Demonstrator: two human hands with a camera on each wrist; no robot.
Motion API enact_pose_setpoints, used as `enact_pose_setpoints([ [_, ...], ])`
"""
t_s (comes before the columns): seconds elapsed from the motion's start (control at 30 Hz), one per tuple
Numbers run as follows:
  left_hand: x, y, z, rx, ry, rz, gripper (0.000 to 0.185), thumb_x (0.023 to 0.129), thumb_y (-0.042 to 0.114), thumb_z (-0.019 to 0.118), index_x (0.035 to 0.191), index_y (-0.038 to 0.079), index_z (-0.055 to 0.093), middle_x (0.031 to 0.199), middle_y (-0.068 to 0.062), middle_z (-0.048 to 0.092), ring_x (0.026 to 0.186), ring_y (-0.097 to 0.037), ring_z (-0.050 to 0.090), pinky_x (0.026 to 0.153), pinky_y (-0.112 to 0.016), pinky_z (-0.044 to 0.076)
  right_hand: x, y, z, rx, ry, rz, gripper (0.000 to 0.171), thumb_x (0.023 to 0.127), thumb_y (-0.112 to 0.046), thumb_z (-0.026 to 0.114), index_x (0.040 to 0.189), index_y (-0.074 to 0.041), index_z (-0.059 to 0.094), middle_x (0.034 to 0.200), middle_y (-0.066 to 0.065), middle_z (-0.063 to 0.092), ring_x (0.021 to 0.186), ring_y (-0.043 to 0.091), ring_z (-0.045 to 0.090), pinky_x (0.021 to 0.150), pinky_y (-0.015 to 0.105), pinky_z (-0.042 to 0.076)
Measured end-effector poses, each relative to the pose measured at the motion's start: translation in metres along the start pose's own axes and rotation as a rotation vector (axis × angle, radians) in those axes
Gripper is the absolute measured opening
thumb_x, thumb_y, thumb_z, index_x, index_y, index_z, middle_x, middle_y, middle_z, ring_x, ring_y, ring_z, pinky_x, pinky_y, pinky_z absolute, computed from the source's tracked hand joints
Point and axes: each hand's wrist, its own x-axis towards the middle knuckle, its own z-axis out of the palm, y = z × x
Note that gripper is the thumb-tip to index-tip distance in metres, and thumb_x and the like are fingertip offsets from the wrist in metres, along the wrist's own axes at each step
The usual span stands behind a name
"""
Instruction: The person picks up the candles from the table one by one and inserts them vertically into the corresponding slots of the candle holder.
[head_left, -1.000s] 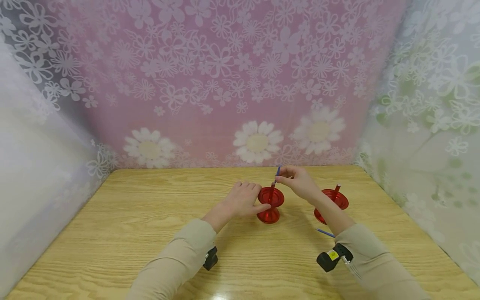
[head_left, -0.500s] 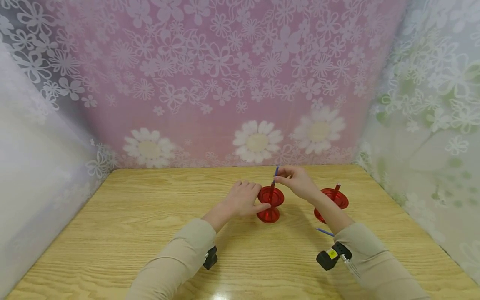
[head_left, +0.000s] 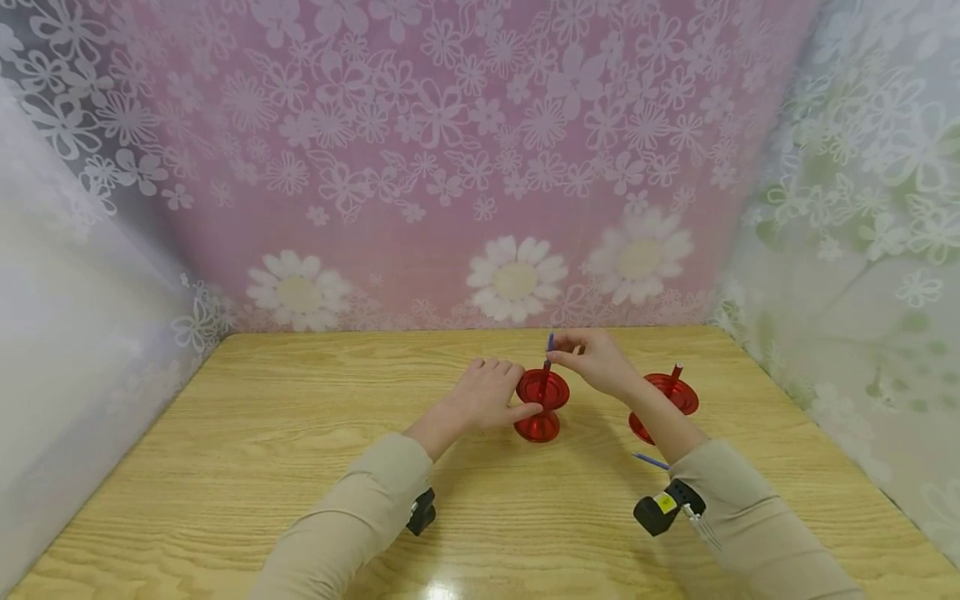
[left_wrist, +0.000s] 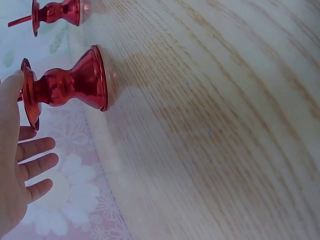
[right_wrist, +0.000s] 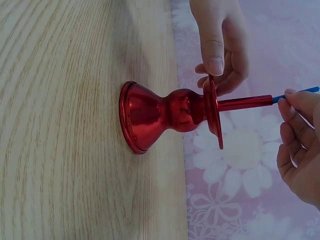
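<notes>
A shiny red candlestick (head_left: 538, 427) stands upright on the table, with a wide dish and a thin tube rising from its middle. My left hand (head_left: 487, 396) holds the dish rim, thumb on the near side and fingers beyond it. Between thumb and fingertips, my right hand (head_left: 596, 362) pinches a slim blue candle (right_wrist: 312, 90) above the tube. In the right wrist view the candle's lower end sits at the tube's mouth, in line with it. The left wrist view shows the left thumb over the edge of the dish.
To the right stands a second red candlestick (head_left: 681, 396), partly behind the right forearm. Another slim blue candle (head_left: 651, 461) lies in front of it on the wooden table (head_left: 285, 467). Flowered cloth (head_left: 390, 167) hangs behind the table and at both sides.
The right hand has shifted slightly left and brought the blue candle more upright, its lower end now at the tube's mouth. The left hand and both candlesticks stay put.
</notes>
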Motion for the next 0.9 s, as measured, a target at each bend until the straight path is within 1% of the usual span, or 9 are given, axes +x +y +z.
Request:
enact_pose_setpoints([
  [0.23, -0.0017, 0.0005, -0.0026, 0.003, 0.001, 0.003, 0.055, 0.088, 0.064, 0.041, 0.112, 0.016, 0.054, 0.103, 0.003, 0.058, 0.1, -0.017, 0.052, 0.086, -0.036, 0.038, 0.0004, 0.0001, 0.0001, -0.026, 0.001, -0.025, 0.009, 0.089, -0.013, 0.063, 0.092, -0.007, 0.069, 0.082, 0.001, 0.063, 0.074, 0.018, 0.053, 0.065, 0.034, 0.042],
  [0.4, -0.0025, 0.0008, -0.0028, -0.002, -0.005, 0.002, 0.054, 0.088, 0.064, 0.041, 0.112, 0.017, 0.054, 0.103, 0.003, 0.057, 0.1, -0.018, 0.052, 0.087, -0.035, 0.038, 0.0004, 0.0004, 0.0004, -0.018, 0.005, -0.02, 0.01, 0.089, -0.012, 0.062, 0.093, -0.006, 0.07, 0.083, 0.001, 0.063, 0.074, 0.018, 0.053, 0.065, 0.034, 0.042],
  [0.67, -0.0008, 0.0016, -0.0029, -0.008, -0.008, -0.001, 0.055, 0.088, 0.064, 0.041, 0.113, 0.016, 0.054, 0.105, 0.002, 0.058, 0.102, -0.018, 0.052, 0.088, -0.037, 0.037, 0.0, -0.0002, 0.0, -0.019, 0.008, -0.002, 0.01, 0.09, -0.012, 0.062, 0.091, -0.006, 0.069, 0.082, 0.001, 0.063, 0.077, 0.02, 0.054, 0.068, 0.035, 0.042],
  [0.9, -0.0001, 0.0008, -0.0018, -0.037, -0.017, -0.005, 0.054, 0.088, 0.063, 0.042, 0.113, 0.016, 0.054, 0.105, 0.002, 0.057, 0.101, -0.018, 0.051, 0.087, -0.036, 0.037, -0.0017, 0.0026, 0.0018, -0.013, 0.021, -0.006, 0.009, 0.089, -0.013, 0.063, 0.09, -0.007, 0.071, 0.082, 0.002, 0.064, 0.076, 0.02, 0.055, 0.065, 0.034, 0.043],
])
